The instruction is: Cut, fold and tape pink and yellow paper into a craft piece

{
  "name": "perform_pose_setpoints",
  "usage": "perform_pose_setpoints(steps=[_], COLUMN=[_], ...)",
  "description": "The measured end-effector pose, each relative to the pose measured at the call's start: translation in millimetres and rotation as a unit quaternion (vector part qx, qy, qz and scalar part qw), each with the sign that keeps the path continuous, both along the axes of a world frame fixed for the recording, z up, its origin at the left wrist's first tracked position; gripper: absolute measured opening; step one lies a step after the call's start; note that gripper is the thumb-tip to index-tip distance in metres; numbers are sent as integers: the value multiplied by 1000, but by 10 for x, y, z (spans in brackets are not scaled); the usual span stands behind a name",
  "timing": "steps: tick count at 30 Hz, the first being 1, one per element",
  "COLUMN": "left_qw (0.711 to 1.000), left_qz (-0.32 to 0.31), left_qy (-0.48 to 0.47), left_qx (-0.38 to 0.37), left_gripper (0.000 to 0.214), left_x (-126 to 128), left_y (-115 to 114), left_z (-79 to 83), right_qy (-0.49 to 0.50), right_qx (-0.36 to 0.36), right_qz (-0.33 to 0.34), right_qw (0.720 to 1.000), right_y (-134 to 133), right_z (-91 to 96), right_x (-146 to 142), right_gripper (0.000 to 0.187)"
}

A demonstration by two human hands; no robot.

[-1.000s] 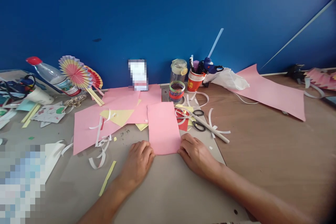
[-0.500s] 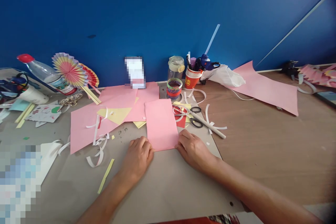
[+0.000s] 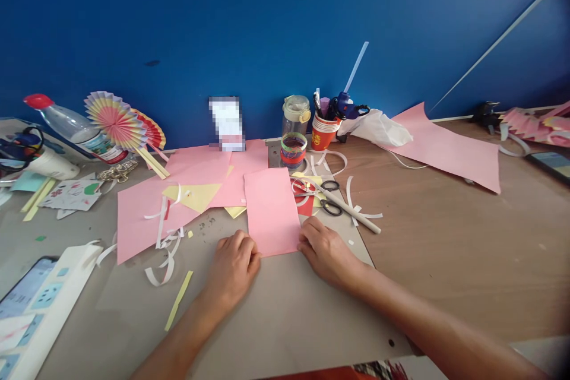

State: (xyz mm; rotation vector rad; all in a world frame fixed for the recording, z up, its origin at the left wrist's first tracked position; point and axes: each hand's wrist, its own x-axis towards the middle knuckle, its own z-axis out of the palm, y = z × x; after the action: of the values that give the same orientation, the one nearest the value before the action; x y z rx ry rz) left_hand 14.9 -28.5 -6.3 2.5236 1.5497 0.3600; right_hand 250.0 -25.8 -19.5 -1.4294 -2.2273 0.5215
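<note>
A pink sheet of paper (image 3: 273,211) lies on the grey table mat in front of me. Its near left corner is pinched by my left hand (image 3: 237,259), fingers curled. At the near right corner, my right hand (image 3: 327,252) grips the same sheet with bent fingers. Just beyond my right hand rest scissors (image 3: 331,207) with black handles and a pale stick (image 3: 356,211). Larger pink sheets (image 3: 146,211) spread out behind and to the left, with yellow paper scraps (image 3: 193,195) and white strips on them.
A drinking bottle (image 3: 294,130) and a red paper cup (image 3: 324,133) of tools stand at the back. To the left are paper fans (image 3: 118,122), a tilted plastic bottle (image 3: 71,124) and a power strip (image 3: 57,303). Another pink sheet (image 3: 449,145) lies right, beside a white bag (image 3: 380,127).
Both hands keep their hold on the pink sheet's near corners, and the sheet stays in place. Only the view has shifted slightly.
</note>
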Motion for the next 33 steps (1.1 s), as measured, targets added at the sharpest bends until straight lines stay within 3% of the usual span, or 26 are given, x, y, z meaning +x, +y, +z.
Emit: perform_pose_setpoints(steps=[10, 15, 20, 25, 29, 33], left_qw=[999, 999, 998, 998, 998, 998], left_qz=[4, 8, 5, 1, -2, -5], left_qy=[-43, -48, -59, -60, -57, -64], left_qx=[8, -5, -10, -3, 0, 7], left_gripper=[12, 10, 10, 11, 12, 12], left_x=[-33, -33, -30, -32, -31, -28], left_y=[11, 16, 16, 15, 15, 14], left_z=[-69, -69, -59, -74, -73, -66], right_qy=[174, 252, 208, 191, 188, 116], right_qx=[-75, -50, -47, -11, 51, 93], right_qz=[-2, 22, 44, -7, -31, -23], right_qw=[982, 966, 976, 982, 980, 989], right_y=[72, 51, 18, 38, 59, 61], right_z=[79, 127, 150, 137, 111, 75], right_x=[106, 233, 252, 251, 278, 289], right_gripper=[15, 15, 21, 13, 22, 22])
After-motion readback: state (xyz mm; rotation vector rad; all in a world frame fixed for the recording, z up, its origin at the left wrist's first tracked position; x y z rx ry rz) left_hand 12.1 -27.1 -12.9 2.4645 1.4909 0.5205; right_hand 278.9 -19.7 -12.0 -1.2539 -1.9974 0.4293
